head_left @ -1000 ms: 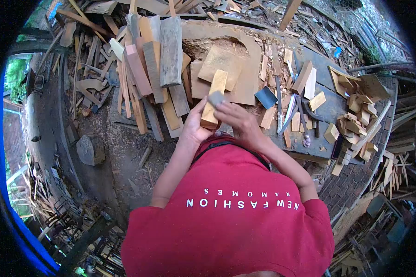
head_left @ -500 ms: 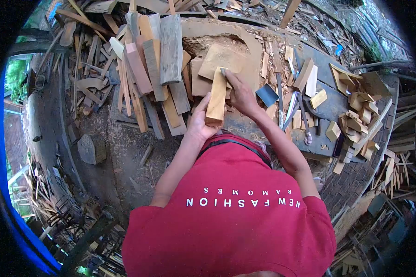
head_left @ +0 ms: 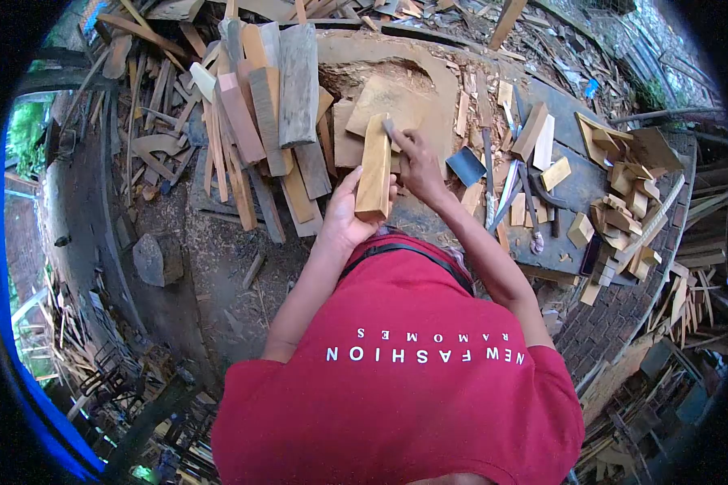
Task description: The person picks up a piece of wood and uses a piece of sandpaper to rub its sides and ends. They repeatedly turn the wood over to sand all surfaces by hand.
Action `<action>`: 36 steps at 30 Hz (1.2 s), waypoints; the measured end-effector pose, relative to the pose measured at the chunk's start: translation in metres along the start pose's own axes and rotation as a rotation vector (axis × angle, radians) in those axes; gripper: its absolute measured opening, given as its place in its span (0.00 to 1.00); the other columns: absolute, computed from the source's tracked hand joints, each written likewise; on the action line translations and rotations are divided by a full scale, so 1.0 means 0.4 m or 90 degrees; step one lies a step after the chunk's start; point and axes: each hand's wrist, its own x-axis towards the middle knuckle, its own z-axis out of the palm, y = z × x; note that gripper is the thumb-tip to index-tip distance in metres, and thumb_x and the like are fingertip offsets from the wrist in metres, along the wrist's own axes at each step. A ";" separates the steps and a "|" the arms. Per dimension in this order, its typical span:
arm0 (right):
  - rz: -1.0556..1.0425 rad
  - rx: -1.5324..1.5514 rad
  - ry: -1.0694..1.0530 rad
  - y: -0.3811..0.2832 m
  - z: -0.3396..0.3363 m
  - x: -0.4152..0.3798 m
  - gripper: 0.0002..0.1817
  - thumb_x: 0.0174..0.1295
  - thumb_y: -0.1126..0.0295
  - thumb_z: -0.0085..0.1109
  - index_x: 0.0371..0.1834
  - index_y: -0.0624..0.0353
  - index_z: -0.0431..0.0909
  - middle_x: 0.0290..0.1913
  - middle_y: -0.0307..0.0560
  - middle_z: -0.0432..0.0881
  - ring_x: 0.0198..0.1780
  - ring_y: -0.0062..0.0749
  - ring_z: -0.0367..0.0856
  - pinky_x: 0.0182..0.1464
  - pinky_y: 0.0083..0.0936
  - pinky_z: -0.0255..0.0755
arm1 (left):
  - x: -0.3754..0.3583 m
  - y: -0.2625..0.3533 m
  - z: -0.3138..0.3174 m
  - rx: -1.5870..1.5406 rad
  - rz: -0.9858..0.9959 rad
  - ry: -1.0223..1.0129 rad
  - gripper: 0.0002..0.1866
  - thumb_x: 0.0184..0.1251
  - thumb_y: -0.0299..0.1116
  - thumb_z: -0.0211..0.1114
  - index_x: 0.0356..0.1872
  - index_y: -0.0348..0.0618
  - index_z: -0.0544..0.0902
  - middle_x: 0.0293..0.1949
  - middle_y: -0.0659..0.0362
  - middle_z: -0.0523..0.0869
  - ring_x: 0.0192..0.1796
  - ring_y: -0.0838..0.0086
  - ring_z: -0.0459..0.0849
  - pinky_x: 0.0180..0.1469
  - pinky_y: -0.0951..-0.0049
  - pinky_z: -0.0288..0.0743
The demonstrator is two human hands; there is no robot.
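Note:
A light wooden block [head_left: 373,179] stands out from my left hand [head_left: 348,212], whose fingers wrap round its lower part. Beside the block's upper right edge, my right hand [head_left: 420,167] pinches a small dark grey piece [head_left: 389,127]; what it is cannot be made out. Behind the block lies a flat wooden board [head_left: 388,105] on the worn work surface [head_left: 441,90]. To the right of my right hand is a dark square sheet [head_left: 466,166].
Long planks [head_left: 298,85] lean in a pile at the left. On the right, hand tools with dark curved parts [head_left: 534,190] lie among offcuts, beside a heap of small wood blocks [head_left: 623,210]. A stump [head_left: 158,259] stands at the lower left.
The block and my left hand have shifted slightly left. My right hand has moved a little down and right, with the small grey piece now showing more at the block's edge.

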 end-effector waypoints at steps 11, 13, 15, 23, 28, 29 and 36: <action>-0.349 -0.016 -0.218 -0.197 -0.170 -0.096 0.35 0.40 0.79 0.60 0.59 0.58 0.69 0.49 0.56 0.72 0.48 0.50 0.73 0.49 0.39 0.71 | -0.001 0.017 -0.006 -0.002 0.005 0.047 0.19 0.70 0.46 0.51 0.51 0.44 0.73 0.39 0.57 0.80 0.41 0.67 0.81 0.41 0.64 0.78; -0.341 -0.036 -0.197 -0.148 -0.129 -0.063 0.33 0.42 0.78 0.59 0.59 0.56 0.70 0.48 0.56 0.73 0.46 0.49 0.73 0.46 0.39 0.71 | 0.006 0.019 -0.019 -0.015 0.005 0.041 0.18 0.70 0.46 0.52 0.51 0.44 0.72 0.38 0.57 0.80 0.39 0.67 0.81 0.39 0.64 0.78; -0.311 -0.104 -0.150 -0.073 -0.080 -0.002 0.31 0.43 0.78 0.59 0.58 0.54 0.71 0.45 0.55 0.73 0.44 0.48 0.73 0.45 0.37 0.71 | 0.017 0.009 -0.031 0.053 0.052 0.005 0.19 0.70 0.47 0.51 0.51 0.44 0.72 0.37 0.56 0.81 0.36 0.67 0.82 0.35 0.65 0.78; -0.223 -0.121 -0.128 -0.118 -0.088 0.004 0.28 0.47 0.82 0.55 0.56 0.53 0.74 0.43 0.55 0.75 0.45 0.49 0.75 0.45 0.34 0.72 | 0.033 0.032 -0.033 0.054 0.023 0.002 0.19 0.69 0.46 0.52 0.51 0.43 0.73 0.38 0.55 0.82 0.36 0.66 0.83 0.33 0.68 0.80; -0.285 -0.073 -0.105 -0.149 -0.116 -0.055 0.27 0.49 0.83 0.54 0.56 0.53 0.74 0.43 0.53 0.75 0.42 0.45 0.75 0.43 0.34 0.72 | 0.053 0.037 -0.015 0.010 0.055 0.007 0.16 0.70 0.43 0.52 0.48 0.42 0.76 0.39 0.58 0.83 0.40 0.67 0.83 0.42 0.66 0.78; -0.292 -0.083 -0.104 -0.143 -0.118 -0.051 0.27 0.49 0.83 0.54 0.56 0.53 0.74 0.43 0.53 0.75 0.42 0.45 0.75 0.43 0.33 0.72 | 0.055 0.037 -0.013 0.015 0.047 0.006 0.16 0.70 0.43 0.52 0.48 0.42 0.76 0.39 0.58 0.83 0.40 0.67 0.83 0.43 0.66 0.78; -0.192 -0.165 -0.090 -0.046 -0.058 0.057 0.24 0.49 0.79 0.53 0.54 0.54 0.75 0.41 0.55 0.75 0.44 0.49 0.75 0.45 0.35 0.71 | 0.051 0.044 -0.018 0.092 0.024 0.021 0.19 0.70 0.48 0.50 0.50 0.45 0.74 0.33 0.53 0.83 0.30 0.65 0.84 0.29 0.66 0.79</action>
